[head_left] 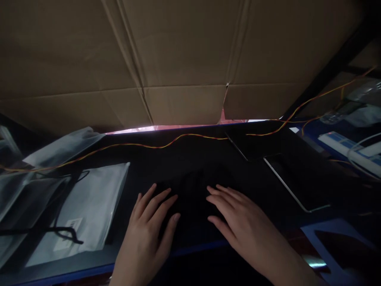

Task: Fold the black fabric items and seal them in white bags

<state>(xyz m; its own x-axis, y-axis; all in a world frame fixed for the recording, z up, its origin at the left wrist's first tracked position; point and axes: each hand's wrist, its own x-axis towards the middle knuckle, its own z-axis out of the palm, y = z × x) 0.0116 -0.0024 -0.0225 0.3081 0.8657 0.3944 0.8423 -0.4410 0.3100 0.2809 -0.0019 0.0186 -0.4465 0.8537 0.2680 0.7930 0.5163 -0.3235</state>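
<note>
My left hand lies flat with its fingers stretched out on a black cloth-like item on the dark table. My right hand rests beside it, fingers also spread flat on the same dark item. Neither hand holds anything. The scene is dim, and the dark item's outline is hard to make out against the table.
A clear plastic bag with a label and a black cord lies to the left. A red-yellow wire runs across the back. A dark flat panel with a pale edge lies to the right. A cardboard wall stands behind. A white power strip sits far right.
</note>
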